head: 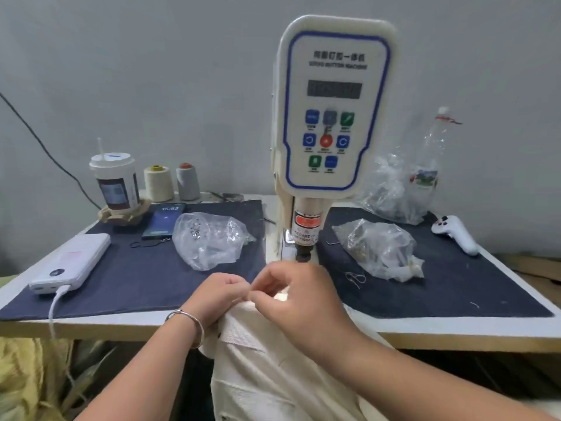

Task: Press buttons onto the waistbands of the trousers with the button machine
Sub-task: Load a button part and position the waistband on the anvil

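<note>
Cream ribbed trousers [258, 360], one pair, waistband pinched by my left hand [217, 294] and right hand [299, 299] below button machine [331, 117]. Three plastic bags, two thread cones.

The pale wooden-edged bench [455, 328] carries two dark blue cloth mats [145, 278], the cream button machine [331, 117] between them, a white power bank [73, 262], a black phone [165, 220], two clear plastic bags [209, 238] (contents indistinct) and cream trousers [243, 326] draped over its front edge.
</note>
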Demonstrator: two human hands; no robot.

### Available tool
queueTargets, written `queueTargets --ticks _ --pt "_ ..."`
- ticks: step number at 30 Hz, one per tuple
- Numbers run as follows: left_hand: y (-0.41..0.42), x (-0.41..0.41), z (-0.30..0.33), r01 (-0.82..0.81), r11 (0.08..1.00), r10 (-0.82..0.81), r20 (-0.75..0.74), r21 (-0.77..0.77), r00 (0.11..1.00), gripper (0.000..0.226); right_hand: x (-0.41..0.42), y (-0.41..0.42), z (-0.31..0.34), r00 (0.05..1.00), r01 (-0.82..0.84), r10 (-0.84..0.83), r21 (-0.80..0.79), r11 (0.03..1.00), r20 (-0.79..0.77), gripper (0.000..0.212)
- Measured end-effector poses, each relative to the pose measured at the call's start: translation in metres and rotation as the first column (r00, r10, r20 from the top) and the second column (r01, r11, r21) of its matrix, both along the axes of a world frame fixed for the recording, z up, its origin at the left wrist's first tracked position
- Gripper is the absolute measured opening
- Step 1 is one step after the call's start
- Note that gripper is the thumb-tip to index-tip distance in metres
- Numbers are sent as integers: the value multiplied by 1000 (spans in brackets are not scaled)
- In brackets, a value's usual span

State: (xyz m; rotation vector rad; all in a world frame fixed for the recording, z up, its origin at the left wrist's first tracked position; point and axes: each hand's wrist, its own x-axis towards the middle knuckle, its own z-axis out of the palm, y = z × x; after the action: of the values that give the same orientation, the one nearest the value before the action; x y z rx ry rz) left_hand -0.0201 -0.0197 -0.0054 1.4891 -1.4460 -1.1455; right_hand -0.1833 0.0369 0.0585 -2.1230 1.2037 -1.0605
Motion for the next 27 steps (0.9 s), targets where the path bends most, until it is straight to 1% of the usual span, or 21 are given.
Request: queueTargets --ticks 3,5,8,9,10,13,15,17,20,23,25,27 --pt "-3 1 -3 -3 1000 3 39 -5 999 19 -61 -2 -4 991 133 -133 64 989 -9 11" --pt "-4 0 -3 -12 1000 12 61 -3 998 20 -95 -15 -7 970 237 -232 87 968 -67 14" --pt "-5 -1 -5 -18 1000 18 69 -6 997 18 -132 -45 -14 933 355 -340 134 925 -120 10" --pt "-6 -1 -6 -20 1000 21 67 -4 998 16 -141 -56 -16 919 381 -360 126 916 -160 9" --pt "-6 -2 -6 -25 1000 25 64 -3 998 15 -148 -67 -19 899 398 -369 92 913 -237 10" --pt "-6 -3 -6 -33 999 33 59 6 998 15 -160 -89 -28 812 374 -337 -18 927 -476 20" --pt "-6 -3 -6 -42 999 41 62 12 997 15 -165 -99 -36 773 311 -275 -35 950 -573 25" --pt "-7 -2 -7 -42 999 40 69 20 997 16 -166 -104 -44 754 230 -200 -34 973 -626 29" --pt "-11 -1 -9 -45 999 43 69 29 997 16 -167 -106 -56 752 167 -156 -44 985 -640 31" --pt "-14 0 -10 -44 999 42 92 27 995 14 -168 -106 -66 780 159 -151 -42 986 -607 27" --pt "-14 1 -11 -45 999 43 98 27 994 13 -171 -106 -70 810 164 -163 -49 985 -563 21" --pt "-15 1 -12 -51 998 48 86 30 995 12 -175 -104 -75 854 189 -182 -35 981 -488 15"
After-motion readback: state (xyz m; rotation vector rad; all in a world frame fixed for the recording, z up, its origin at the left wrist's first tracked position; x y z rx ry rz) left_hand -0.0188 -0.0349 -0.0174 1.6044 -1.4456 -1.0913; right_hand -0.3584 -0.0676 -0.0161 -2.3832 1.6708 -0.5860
